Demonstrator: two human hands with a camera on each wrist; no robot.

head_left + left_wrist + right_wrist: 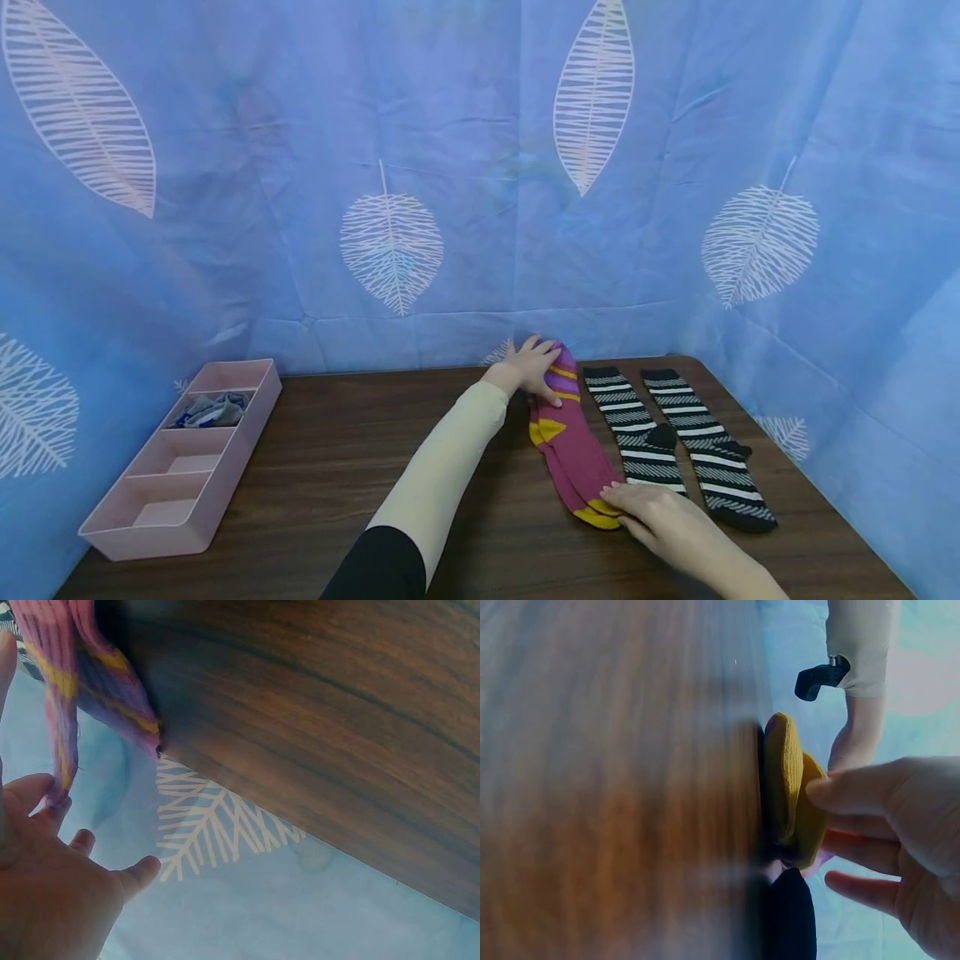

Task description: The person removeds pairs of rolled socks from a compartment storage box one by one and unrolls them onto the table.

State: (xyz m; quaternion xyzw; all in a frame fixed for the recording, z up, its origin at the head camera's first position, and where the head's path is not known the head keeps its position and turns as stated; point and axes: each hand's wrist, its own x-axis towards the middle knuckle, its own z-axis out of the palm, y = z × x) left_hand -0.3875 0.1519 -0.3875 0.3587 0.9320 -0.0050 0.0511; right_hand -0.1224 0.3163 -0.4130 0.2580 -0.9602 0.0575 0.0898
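A pair of maroon socks (581, 442) with yellow heels and toes and purple striped cuffs lies stacked on the table. My left hand (528, 368) is at the cuff end, fingers spread, and pinches the upper sock's cuff (63, 742), which stands lifted off the lower cuff (112, 694). At the toe end my right hand (667, 515) pinches the upper sock's yellow toe (811, 817), thumb on top. Beneath it shows the lower sock's toe (781, 772). To the right lie two black-and-white striped socks, one nearer (628, 417) and one farther right (701, 429).
On the left of the wooden table (337, 467) stands a pink divided box (234, 487), with a grey bundle (217, 410) in one compartment. A blue leaf-print cloth (480, 233) hangs behind the table's back edge and along both sides.
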